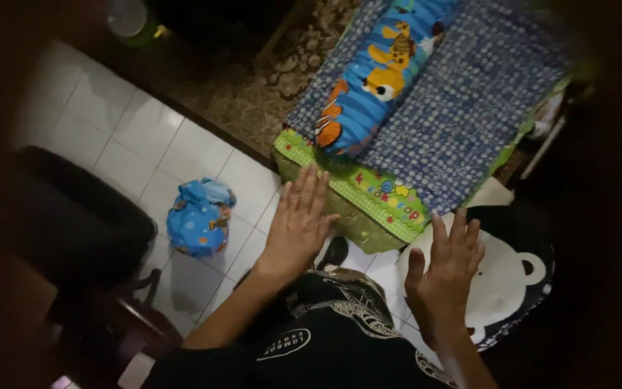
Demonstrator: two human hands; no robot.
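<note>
A small padded mat [426,122], blue with pale dots and edged in green with coloured shapes, lies on the floor ahead of the person, partly over a brown patterned rug [268,86]. A striped blue bolster [376,72] printed with orange fish and a giraffe rests lengthwise on top of it. The left hand [300,216] lies flat, fingers spread, on the mat's green near edge. The right hand [446,270] hovers open with fingers splayed just beside the mat's near corner, above a black-and-white bear-face cushion [512,281]; it grips nothing. To the left, on the white floor tiles [145,137], sits a crumpled blue cloth bundle [199,216], well apart from both hands.
</note>
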